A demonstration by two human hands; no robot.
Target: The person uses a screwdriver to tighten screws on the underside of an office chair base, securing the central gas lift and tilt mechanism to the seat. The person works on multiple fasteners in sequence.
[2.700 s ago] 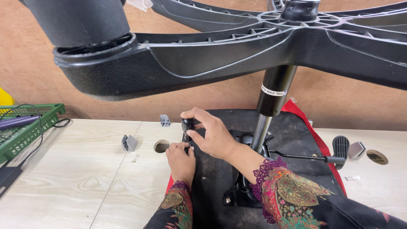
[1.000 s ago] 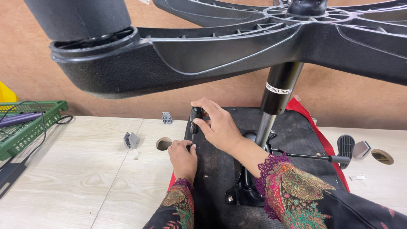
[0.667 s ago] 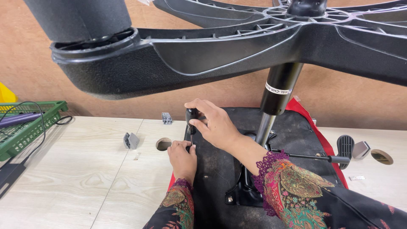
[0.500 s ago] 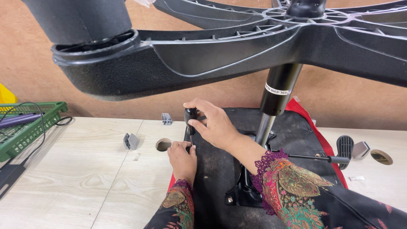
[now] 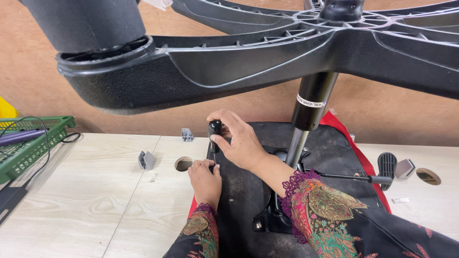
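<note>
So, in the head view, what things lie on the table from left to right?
Green basket → small grey clip → round hole in the table → left hand → screwdriver held by the right hand → black gas cylinder → lever paddle → second round hole.

Both arms wear dark sleeves patterned in red, green and gold, with purple lace cuffs.
</note>
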